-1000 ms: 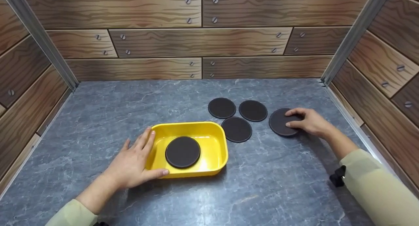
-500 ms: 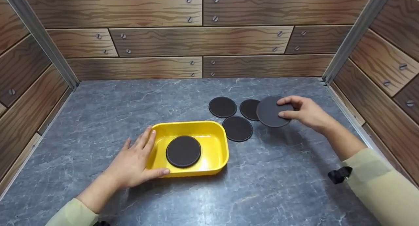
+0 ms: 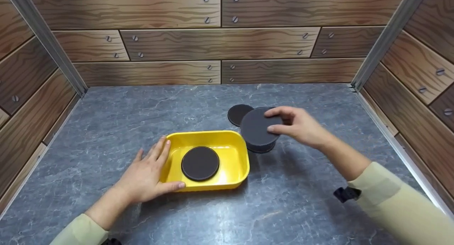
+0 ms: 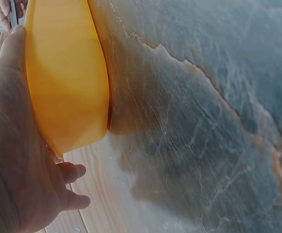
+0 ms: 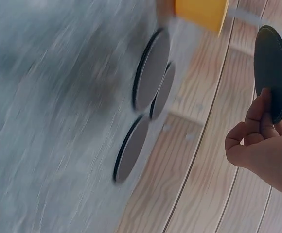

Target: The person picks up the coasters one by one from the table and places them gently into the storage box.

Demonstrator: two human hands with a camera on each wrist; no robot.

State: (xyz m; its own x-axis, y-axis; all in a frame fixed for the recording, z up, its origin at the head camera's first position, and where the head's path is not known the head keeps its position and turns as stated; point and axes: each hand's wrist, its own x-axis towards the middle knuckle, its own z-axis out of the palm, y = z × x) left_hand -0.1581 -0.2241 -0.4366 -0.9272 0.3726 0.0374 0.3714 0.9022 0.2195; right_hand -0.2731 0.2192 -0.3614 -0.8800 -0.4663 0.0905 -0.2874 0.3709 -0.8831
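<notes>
One black disc (image 3: 259, 129) is up over the surface (image 3: 301, 202), near the far right corner of the yellow tub (image 3: 228, 163). The right hand (image 3: 303, 127) pinches the disc's edge. The left hand (image 3: 144, 177) has fingers wide on the tub's left edge. Best to hold the disc flat, above the rim.

Downward head view, wrist closeups, shared tray (image 3: 232, 161)

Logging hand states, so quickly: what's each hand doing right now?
Left hand: open, resting against the yellow tray.
Right hand: closed, pinching a dark round disc by its edge.
</notes>
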